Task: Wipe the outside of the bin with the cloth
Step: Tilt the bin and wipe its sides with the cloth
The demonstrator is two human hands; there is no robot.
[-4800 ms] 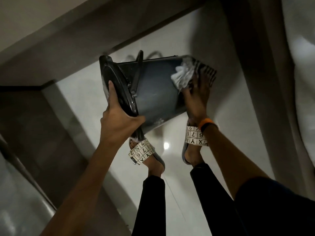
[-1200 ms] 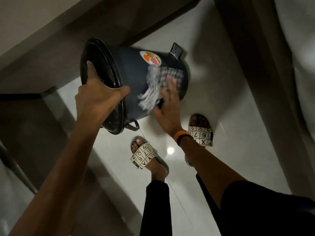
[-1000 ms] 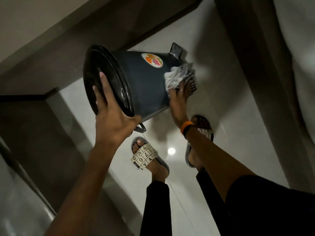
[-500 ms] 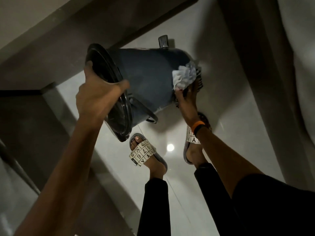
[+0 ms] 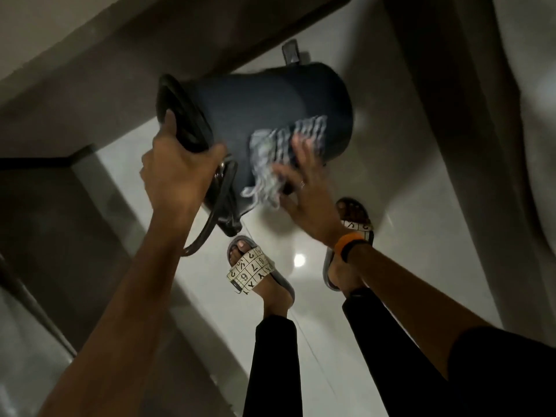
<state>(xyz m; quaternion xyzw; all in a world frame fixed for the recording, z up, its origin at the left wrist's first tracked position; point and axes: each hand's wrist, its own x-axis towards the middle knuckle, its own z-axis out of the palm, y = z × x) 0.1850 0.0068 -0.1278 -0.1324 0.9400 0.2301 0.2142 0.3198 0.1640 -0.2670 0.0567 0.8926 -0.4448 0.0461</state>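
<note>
A dark pedal bin (image 5: 264, 109) hangs tilted on its side above the floor, lid end to the left and base to the right. My left hand (image 5: 177, 173) grips the lid rim, and the bin's wire handle dangles below it. My right hand (image 5: 304, 188) presses a checked, fringed cloth (image 5: 285, 152) flat against the bin's lower side wall, near the base. The cloth is motion-blurred. The foot pedal (image 5: 290, 52) sticks up at the base.
I stand on a glossy pale tiled floor (image 5: 391, 182) in patterned slides (image 5: 249, 269). A wall and a dark step or ledge (image 5: 48, 212) run along the left. A pale curtain-like surface (image 5: 523, 115) is on the right.
The bin has rolled in my left hand, so the sticker is out of sight and the handle hangs down. My right hand has swept the cloth from the base edge leftwards along the side wall.
</note>
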